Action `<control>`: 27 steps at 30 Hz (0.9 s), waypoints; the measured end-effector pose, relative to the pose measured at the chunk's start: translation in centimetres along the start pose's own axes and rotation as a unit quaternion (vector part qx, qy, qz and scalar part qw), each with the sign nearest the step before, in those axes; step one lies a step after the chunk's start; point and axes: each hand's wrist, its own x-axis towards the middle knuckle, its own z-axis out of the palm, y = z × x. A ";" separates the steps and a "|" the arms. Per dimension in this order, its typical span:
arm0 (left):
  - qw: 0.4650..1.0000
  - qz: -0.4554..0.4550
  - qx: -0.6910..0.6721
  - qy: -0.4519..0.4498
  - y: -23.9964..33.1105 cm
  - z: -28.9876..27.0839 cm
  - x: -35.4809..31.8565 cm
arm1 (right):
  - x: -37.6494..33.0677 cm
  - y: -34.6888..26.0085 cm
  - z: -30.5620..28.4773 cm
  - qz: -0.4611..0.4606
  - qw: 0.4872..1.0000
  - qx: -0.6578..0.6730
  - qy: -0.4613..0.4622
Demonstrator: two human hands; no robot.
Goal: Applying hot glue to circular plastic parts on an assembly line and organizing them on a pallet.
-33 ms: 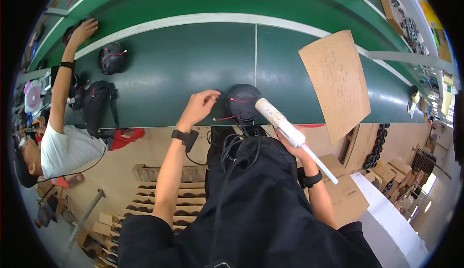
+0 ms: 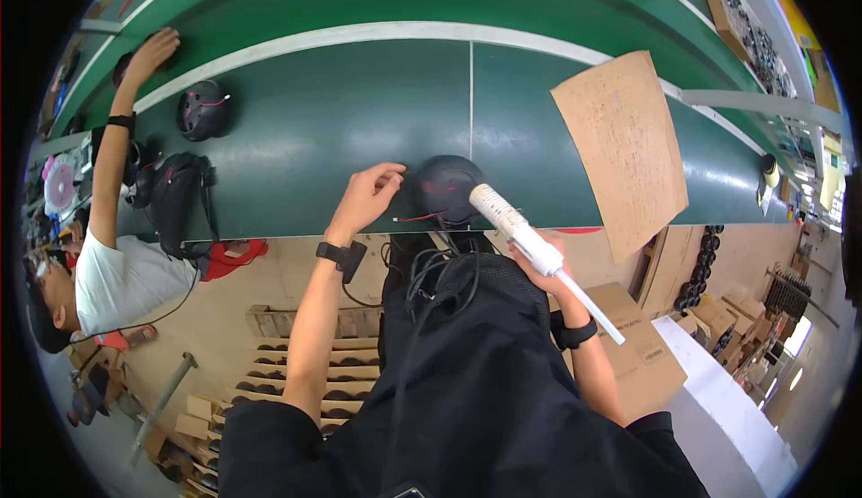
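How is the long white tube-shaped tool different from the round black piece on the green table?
The white tube-shaped tool is long and slim; the black piece is round. The tool is in the right hand; the piece sits on the green table. Both are close to the table's near edge.

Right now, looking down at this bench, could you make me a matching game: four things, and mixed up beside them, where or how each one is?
1. White tool
2. Brown sheet
3. Left hand
4. Round black shell

A. Hanging over the near edge of the bench
B. In the right hand
C. On the bench, a red wire beside it
D. Empty, just left of the shell

Pairs: 1-B, 2-A, 3-D, 4-C
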 end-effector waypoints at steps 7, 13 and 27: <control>0.971 0.165 0.115 -0.129 5.2 1.0 1.6 | 0.1 -0.3 0.7 0.020 0.999 -0.034 0.011; 0.943 0.204 0.175 -0.198 6.3 1.6 2.9 | 1.4 0.2 0.0 -0.009 0.997 -0.071 -0.032; 0.962 0.195 0.181 -0.066 7.5 4.8 7.1 | 2.0 -1.5 1.8 -0.013 0.975 -0.219 -0.030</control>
